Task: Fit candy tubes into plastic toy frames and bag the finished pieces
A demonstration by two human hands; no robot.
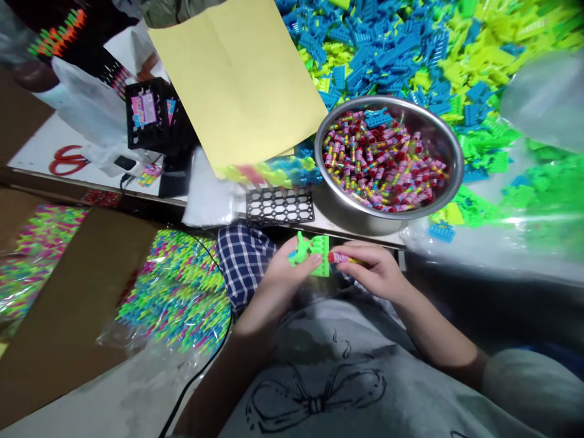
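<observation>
My left hand [279, 281] is closed around a green plastic comb-shaped piece [314, 254], held just above my lap at the table's front edge. My right hand [375, 269] pinches a small red-capped candy tube [341, 258] whose tip touches the green piece's right side. Right behind both hands stands a steel bowl [438, 143] full of the same small wrapped tubes [378, 164].
Heaps of blue and yellow-green plastic pieces [410, 42] cover the table behind the bowl. A yellow paper sheet [237, 73] lies at the centre back, a black mesh tray [279, 207] below it, and a black box [152, 115] to the left. Bags of coloured pieces [182, 292] sit in cardboard boxes at my left.
</observation>
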